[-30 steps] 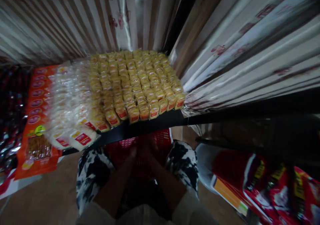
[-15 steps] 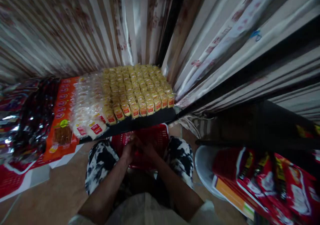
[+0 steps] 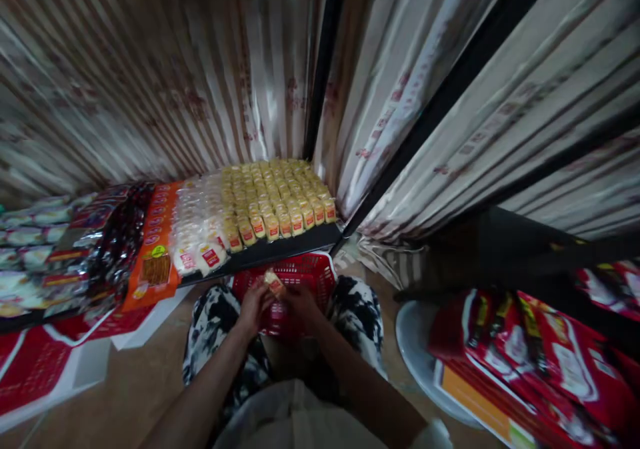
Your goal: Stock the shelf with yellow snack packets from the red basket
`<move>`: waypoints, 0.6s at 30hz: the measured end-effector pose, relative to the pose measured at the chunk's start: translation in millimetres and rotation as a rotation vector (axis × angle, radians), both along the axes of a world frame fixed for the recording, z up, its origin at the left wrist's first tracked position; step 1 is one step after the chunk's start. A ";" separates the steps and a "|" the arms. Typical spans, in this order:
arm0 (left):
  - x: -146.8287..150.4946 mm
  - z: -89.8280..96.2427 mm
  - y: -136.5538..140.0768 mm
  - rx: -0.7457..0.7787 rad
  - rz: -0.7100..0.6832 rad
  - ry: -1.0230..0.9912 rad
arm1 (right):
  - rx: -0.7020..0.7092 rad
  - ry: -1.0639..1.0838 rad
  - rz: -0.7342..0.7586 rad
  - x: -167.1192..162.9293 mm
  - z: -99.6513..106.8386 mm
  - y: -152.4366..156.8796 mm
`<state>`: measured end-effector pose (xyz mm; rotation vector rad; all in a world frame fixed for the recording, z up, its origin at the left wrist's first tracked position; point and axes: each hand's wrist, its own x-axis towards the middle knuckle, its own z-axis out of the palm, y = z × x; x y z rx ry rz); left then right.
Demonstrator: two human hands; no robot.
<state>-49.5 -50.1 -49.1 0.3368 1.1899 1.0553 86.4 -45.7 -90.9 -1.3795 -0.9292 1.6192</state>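
Observation:
Between my knees is a red plastic basket [image 3: 323,270], and both my hands are over it. My left hand [image 3: 255,302] closes its fingers on a small plastic-wrapped snack [image 3: 273,281], pale yellow with a red label. On the other side of that snack, my right hand [image 3: 301,300] also has its fingers on it. Just beyond the basket, rows of similar yellow wrapped snacks [image 3: 280,196] stand on a low black shelf [image 3: 290,244]. What lies deeper in the basket is too dark to make out.
Left along the shelf lie white round packets [image 3: 200,256], an orange packet [image 3: 153,262] and dark shiny packets [image 3: 117,249]. Striped curtains [image 3: 200,69] hang behind. To the right are a grey basin [image 3: 413,329] and red bags [image 3: 525,349].
My hands have come up from low in the basket, and the wrapped snack now shows between them. The view has turned, bringing more packets into sight at the left.

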 end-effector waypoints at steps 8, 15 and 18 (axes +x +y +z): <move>-8.8 32.2 -12.5 0.051 -0.104 0.166 | 0.176 0.039 0.190 13.6 34.6 12.8; -15.9 36.6 -10.9 0.261 -0.304 0.288 | 0.373 -0.310 0.266 6.8 68.6 22.3; -18.5 42.6 -1.9 0.360 -0.394 0.434 | 0.483 -0.442 0.331 0.6 82.4 23.5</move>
